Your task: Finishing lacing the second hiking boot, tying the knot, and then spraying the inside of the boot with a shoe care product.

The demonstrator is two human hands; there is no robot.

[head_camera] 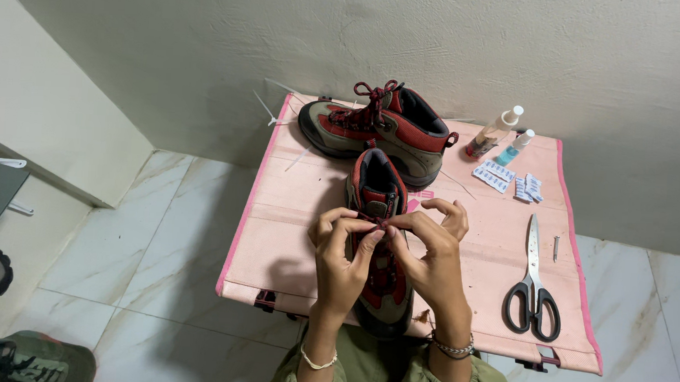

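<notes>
Boot (378, 217) lying lengthwise on the pink table (290, 235), toe toward me, heel and open collar pointing to the wall. Olive and red upper, dark laces.

My left hand (342, 254) is curling over the boot's lacing, thumb and forefinger pinching closed on the dark lace (383, 227) near the top of the tongue. My right hand (433, 256) is meeting it from the other side, thumb and forefinger also pinching the lace, the remaining fingers fanning loosely upward. Fingertips of both hands are almost touching over the middle of the boot. A thin pale band is sitting on my left wrist, a beaded bracelet (453, 348) on my right. Olive sleeves are bunching at the bottom edge of view.

Second boot (375, 130) is standing just behind the first, sideways across the table's far edge, its laces tied in a bow on top.

To my right, black-handled scissors (533, 285) are lying closed, blades pointing away from me, well apart from the boot. A small nail or pin (556, 248) is lying just beside the blades. Farther back right, two small bottles (501, 135) are lying tilted near the wall, with a few blue-and-white packets (506, 180) scattered in front of them.

White cable ties (268, 113) are poking out by the table's far left corner. White marble-look floor tiles (164, 243) surround the table; other shoes (31, 357) are showing at the lower left of the floor.
</notes>
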